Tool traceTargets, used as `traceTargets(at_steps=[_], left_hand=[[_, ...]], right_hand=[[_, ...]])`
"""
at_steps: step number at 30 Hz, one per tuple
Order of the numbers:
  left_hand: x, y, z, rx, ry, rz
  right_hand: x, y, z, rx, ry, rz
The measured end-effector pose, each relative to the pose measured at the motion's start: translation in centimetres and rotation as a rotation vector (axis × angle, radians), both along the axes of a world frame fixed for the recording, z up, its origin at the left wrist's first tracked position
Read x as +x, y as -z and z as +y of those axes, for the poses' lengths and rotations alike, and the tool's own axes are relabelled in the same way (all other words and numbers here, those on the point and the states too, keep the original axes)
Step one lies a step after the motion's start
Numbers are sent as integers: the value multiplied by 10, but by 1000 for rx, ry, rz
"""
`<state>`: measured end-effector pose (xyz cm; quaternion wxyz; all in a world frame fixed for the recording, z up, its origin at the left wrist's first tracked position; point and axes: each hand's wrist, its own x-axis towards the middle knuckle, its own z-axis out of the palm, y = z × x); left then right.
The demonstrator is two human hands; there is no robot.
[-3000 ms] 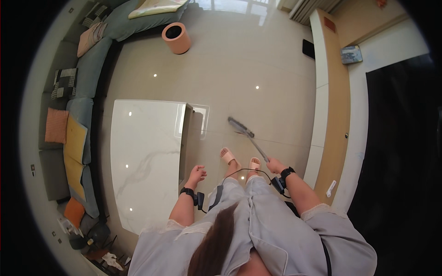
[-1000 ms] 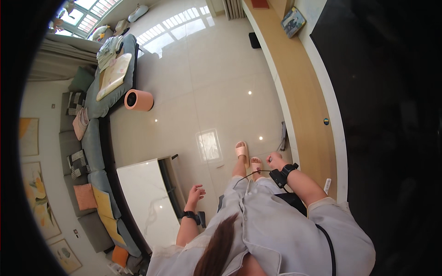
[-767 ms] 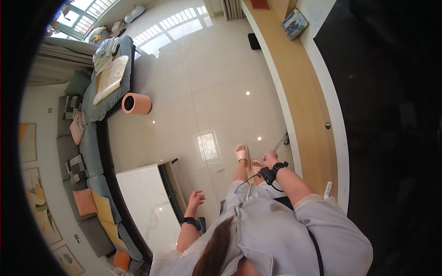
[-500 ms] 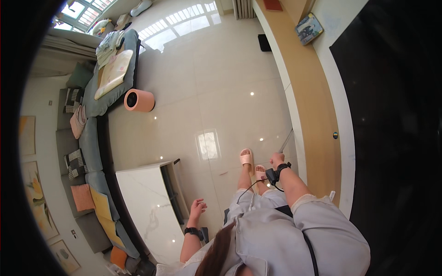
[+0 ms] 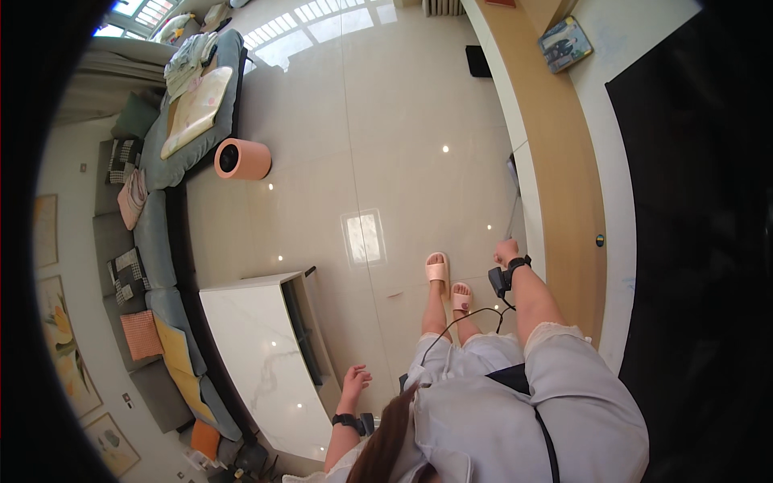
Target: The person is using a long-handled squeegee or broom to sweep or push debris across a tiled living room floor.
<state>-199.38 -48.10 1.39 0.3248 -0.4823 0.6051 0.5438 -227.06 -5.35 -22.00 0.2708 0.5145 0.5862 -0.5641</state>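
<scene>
Right now the right hand (image 5: 506, 251) grips a thin pole (image 5: 514, 211); swung wide beyond it, the head could strike the wooden ledge (image 5: 555, 201). Left hand (image 5: 355, 378) hangs open, empty.

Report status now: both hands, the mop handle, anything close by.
Right hand shut on thin mop handle, head near the wall ledge. Left hand open, empty, beside white marble table. Slippered feet on bare tile.

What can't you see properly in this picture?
Head view only:
- Right hand: it grips a thin pole, but the pole's far end is too small to make out.
- Left hand: empty, beside the white table.
- Picture rim: black, cutting off the sofa.
- Person's head: hidden by hair.
</scene>
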Motion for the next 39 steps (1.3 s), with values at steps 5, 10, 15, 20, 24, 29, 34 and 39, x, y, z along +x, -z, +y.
traceTargets(at_steps=[5, 10, 15, 20, 24, 29, 34, 39], left_hand=[[-16, -2, 4, -4, 27, 11], [-36, 1, 7, 6, 54, 39], [-51, 4, 8, 14, 92, 119], [-53, 6, 10, 18, 103, 104], [-44, 9, 10, 22, 77, 77], [-35, 12, 9, 27, 25, 69], [-23, 14, 3, 9, -44, 64], [-11, 10, 4, 2, -57, 83]], right_hand=[[5, -1, 8, 320, -824, -12], [36, -42, -12, 121, -1169, -92], [62, -124, -24, -317, -728, -326], [73, -152, -12, -508, -664, -317], [73, -143, 0, -583, -510, -261], [48, -134, 11, -561, -421, -150], [-19, -152, -8, -318, -360, -2], [-88, -119, -25, -114, -251, 126]])
